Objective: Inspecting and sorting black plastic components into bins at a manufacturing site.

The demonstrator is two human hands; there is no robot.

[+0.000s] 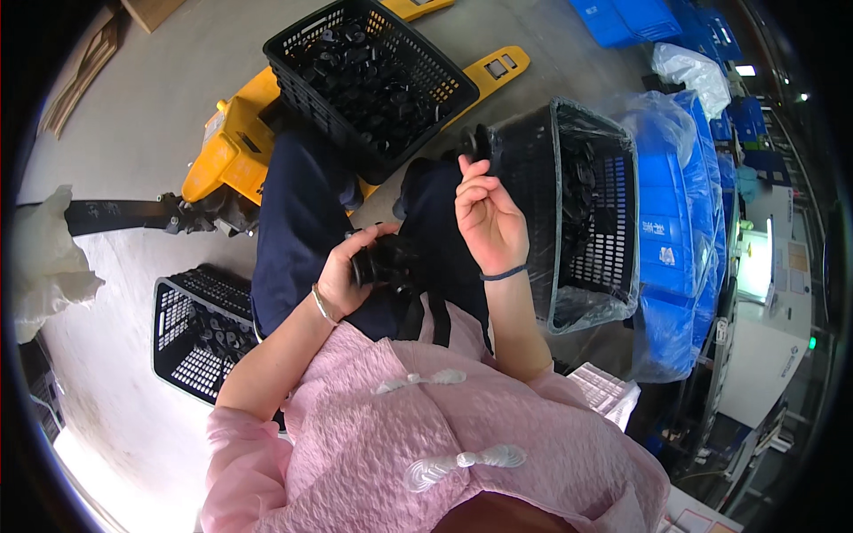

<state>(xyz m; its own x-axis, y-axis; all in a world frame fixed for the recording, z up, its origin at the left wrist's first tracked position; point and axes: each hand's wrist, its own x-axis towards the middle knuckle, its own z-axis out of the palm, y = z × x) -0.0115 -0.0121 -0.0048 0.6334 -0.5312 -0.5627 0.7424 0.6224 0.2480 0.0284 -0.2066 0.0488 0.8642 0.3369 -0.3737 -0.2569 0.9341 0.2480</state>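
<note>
My left hand (342,271) is closed round several small black plastic parts (391,262) in front of my lap. Dark trousers behind them make their exact shapes hard to tell. Raised higher on the right, my right hand (493,218) has its palm in sight and its fingers partly curled. At its fingertips is a black, round, spool-like part (476,142), beside the wall of a black crate lined with clear plastic (555,213). Similar dark parts (577,191) lie inside that crate.
A black crate (462,89) full of black parts rests on a yellow pallet jack (227,151) ahead. Another black crate (173,351) with parts stands at left. Blue plastic-wrapped bins (671,213) line the right. Crumpled translucent plastic (53,262) hangs at far left.
</note>
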